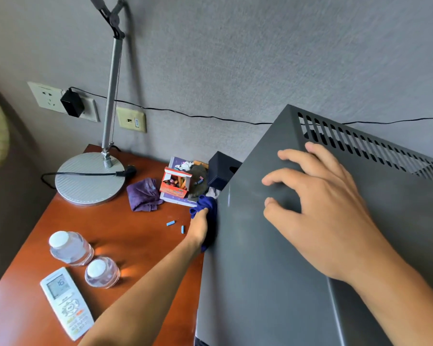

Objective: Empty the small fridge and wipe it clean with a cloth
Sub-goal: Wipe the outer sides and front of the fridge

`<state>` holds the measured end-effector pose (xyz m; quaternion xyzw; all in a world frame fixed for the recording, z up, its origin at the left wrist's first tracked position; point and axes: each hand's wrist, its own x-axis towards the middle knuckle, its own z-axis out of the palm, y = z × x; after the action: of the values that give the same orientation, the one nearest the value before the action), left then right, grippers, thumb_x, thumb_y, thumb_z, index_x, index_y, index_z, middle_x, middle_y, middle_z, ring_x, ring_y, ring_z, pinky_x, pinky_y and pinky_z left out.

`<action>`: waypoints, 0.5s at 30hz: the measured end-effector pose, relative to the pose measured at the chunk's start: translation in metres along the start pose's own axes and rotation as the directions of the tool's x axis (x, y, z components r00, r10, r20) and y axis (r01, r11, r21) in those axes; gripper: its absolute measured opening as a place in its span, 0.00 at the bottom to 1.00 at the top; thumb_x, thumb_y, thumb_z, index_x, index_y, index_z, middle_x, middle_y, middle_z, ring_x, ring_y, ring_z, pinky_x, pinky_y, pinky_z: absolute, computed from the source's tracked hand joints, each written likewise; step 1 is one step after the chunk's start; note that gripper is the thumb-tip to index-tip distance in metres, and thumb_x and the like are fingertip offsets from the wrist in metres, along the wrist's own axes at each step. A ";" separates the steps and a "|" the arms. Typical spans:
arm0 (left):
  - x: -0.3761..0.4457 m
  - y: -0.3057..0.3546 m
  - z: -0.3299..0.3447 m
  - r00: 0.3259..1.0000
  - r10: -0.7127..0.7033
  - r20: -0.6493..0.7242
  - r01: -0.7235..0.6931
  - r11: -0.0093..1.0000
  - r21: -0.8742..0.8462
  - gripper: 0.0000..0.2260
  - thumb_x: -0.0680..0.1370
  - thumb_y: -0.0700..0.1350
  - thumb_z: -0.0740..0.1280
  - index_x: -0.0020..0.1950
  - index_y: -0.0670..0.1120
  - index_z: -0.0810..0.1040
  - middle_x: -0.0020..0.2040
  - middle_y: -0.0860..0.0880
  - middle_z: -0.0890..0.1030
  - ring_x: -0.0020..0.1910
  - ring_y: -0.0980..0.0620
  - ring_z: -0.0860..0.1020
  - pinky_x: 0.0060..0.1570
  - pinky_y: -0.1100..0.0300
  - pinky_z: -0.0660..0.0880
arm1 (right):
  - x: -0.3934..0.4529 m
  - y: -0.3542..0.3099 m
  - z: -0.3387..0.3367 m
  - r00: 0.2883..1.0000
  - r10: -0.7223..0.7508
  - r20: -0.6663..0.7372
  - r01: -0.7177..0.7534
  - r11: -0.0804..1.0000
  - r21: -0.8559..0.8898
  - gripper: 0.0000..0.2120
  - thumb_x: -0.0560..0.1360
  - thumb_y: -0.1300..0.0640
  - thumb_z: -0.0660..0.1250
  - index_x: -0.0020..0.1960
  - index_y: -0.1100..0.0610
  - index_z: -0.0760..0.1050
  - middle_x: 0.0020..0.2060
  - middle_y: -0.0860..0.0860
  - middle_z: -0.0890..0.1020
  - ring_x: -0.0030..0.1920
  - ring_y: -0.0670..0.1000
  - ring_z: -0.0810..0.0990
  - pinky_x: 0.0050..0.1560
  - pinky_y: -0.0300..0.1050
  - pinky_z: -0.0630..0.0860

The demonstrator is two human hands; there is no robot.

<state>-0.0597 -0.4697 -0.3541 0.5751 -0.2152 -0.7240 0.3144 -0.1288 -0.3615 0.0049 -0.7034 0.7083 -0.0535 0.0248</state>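
Note:
The small dark grey fridge [255, 258] fills the right half of the view, seen from above, with a vented strip along its back edge. My left hand [199, 227] presses a blue cloth [206, 204] against the fridge's left side wall, low beside the table. My right hand [320, 208] rests flat on the fridge's top, fingers spread, holding nothing. Two clear water bottles [70, 248] with white caps stand on the wooden table [140, 236] at the left.
A desk lamp base [90, 179] with its cord, a purple cloth [144, 194], an open crayon box [176, 183] on a booklet, a black box [221, 172], loose blue crayon pieces [170, 223] and a white remote [66, 302] lie on the table. A wall cable runs behind the fridge.

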 end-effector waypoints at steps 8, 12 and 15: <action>-0.141 0.068 0.018 0.839 0.492 0.232 -0.513 0.858 0.034 0.16 0.78 0.59 0.62 0.46 0.48 0.77 0.45 0.47 0.76 0.47 0.53 0.72 0.55 0.54 0.69 | -0.002 -0.002 0.001 1.000 -0.009 -0.012 0.009 0.999 -0.038 0.18 0.70 0.41 0.58 0.55 0.42 0.81 0.68 0.39 0.74 0.78 0.48 0.52 0.75 0.46 0.53; -0.091 0.093 0.034 0.860 0.491 0.135 -0.505 0.858 0.095 0.13 0.81 0.53 0.59 0.39 0.49 0.74 0.39 0.53 0.76 0.43 0.52 0.72 0.48 0.53 0.67 | 0.000 0.001 0.002 0.999 -0.022 -0.025 0.021 0.999 -0.042 0.14 0.71 0.43 0.61 0.53 0.42 0.81 0.65 0.38 0.75 0.78 0.48 0.53 0.75 0.46 0.54; -0.032 0.056 0.015 0.965 0.249 0.081 -0.261 0.933 0.249 0.12 0.85 0.50 0.57 0.51 0.46 0.78 0.54 0.46 0.80 0.53 0.47 0.73 0.53 0.55 0.66 | 0.001 0.003 0.003 0.999 -0.030 -0.023 0.029 0.999 -0.042 0.13 0.72 0.43 0.61 0.52 0.43 0.81 0.62 0.36 0.75 0.77 0.47 0.53 0.75 0.45 0.53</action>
<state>-0.0586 -0.4874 -0.2905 0.5607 -0.3878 -0.6564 0.3231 -0.1318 -0.3622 0.0014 -0.7134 0.6991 -0.0474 0.0013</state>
